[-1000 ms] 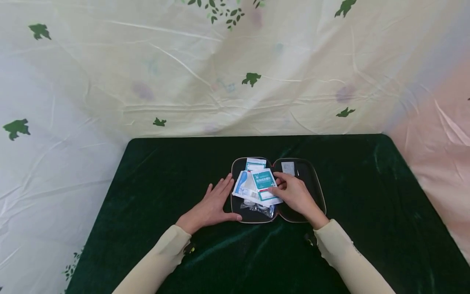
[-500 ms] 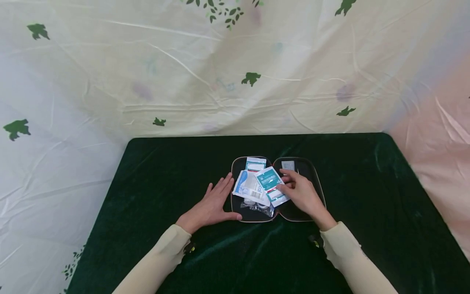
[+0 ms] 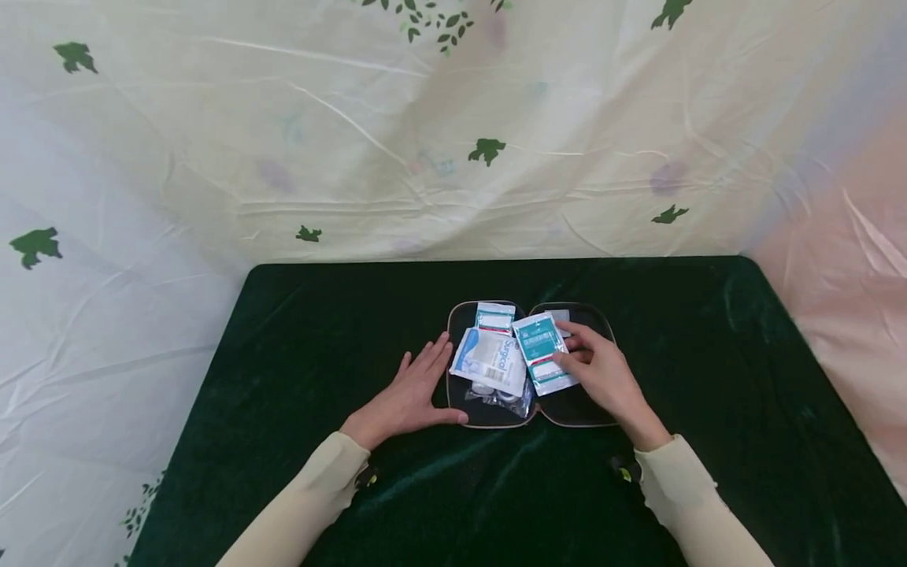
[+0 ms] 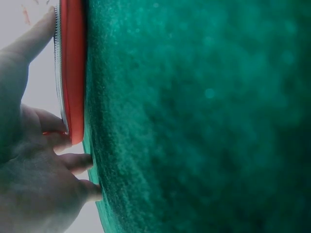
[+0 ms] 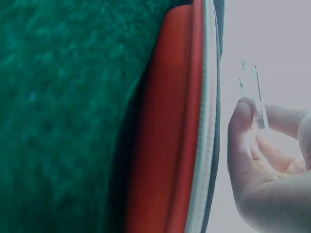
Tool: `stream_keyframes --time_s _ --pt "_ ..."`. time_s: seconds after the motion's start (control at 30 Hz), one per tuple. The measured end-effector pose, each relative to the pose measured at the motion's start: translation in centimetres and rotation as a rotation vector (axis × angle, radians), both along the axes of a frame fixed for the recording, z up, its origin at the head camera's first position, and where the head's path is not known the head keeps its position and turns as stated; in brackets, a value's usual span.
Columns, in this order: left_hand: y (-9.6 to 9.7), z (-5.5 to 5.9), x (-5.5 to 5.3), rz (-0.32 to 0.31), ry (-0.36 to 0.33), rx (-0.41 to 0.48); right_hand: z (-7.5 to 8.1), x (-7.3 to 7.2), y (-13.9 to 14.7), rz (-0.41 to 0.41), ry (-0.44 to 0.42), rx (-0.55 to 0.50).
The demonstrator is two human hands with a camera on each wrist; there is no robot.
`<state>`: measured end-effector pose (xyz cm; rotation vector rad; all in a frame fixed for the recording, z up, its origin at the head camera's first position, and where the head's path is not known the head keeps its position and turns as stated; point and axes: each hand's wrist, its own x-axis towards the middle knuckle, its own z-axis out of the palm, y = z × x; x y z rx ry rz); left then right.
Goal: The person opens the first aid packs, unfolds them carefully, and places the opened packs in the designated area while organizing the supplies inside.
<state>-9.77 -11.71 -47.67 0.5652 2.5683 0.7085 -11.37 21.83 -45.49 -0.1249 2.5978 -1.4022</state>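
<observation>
An unzipped case, red outside as the left wrist view shows (image 4: 73, 73) and black inside (image 3: 489, 413), lies spread open on the table. My right hand (image 3: 602, 374) pinches a teal and white sachet (image 3: 542, 346) between thumb and fingers, over the middle of the case. In the right wrist view the sachet (image 5: 260, 97) is seen nearly edge-on. My left hand (image 3: 407, 398) rests with spread, straight fingers along the case's left edge, its thumb at the front rim. A white and blue "Surgical" packet (image 3: 489, 362) lies in the left half, overlapping another teal and white sachet (image 3: 494, 316).
Below the packet, a clear plastic bag (image 3: 513, 403) with small white items sits in the left half. A pale card-like piece (image 3: 560, 316) shows at the back of the right half. Dark green velvet covers the table (image 3: 340, 331); patterned cloth (image 3: 397, 157) hangs behind.
My right hand has drawn the teal and white sachet rightward off the "Surgical" packet, uncovering more of that packet's print. My left hand stays in place at the case's left edge.
</observation>
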Motion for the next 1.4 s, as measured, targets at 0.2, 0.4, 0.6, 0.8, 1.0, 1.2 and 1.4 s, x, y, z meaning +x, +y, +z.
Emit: stream_keyframes --time_s 0.2,0.4,0.6,0.8,1.0,1.2,1.4 --pt "0.1 0.1 0.0 -0.004 -0.007 -0.003 0.1 0.4 1.7 -0.049 0.007 0.02" --pt "0.1 0.0 0.0 0.0 -0.001 -0.006 0.2 0.8 3.3 -0.083 0.031 0.037" --pt "0.2 0.0 0.0 0.004 0.0 -0.002 0.2 1.2 4.5 -0.101 0.024 0.05" --pt "0.1 0.0 0.0 0.003 -0.005 -0.007 0.3 1.6 5.5 -0.114 0.013 0.042" --pt "0.1 0.0 0.0 0.002 -0.01 0.001 0.3 1.8 6.4 -0.125 0.0 0.054" --pt "0.2 0.1 0.0 0.003 -0.011 0.003 0.3 2.0 6.9 -0.139 -0.001 0.081" --pt "0.1 0.0 0.0 0.004 -0.012 -0.001 0.1 2.1 7.2 -0.154 0.002 0.121"
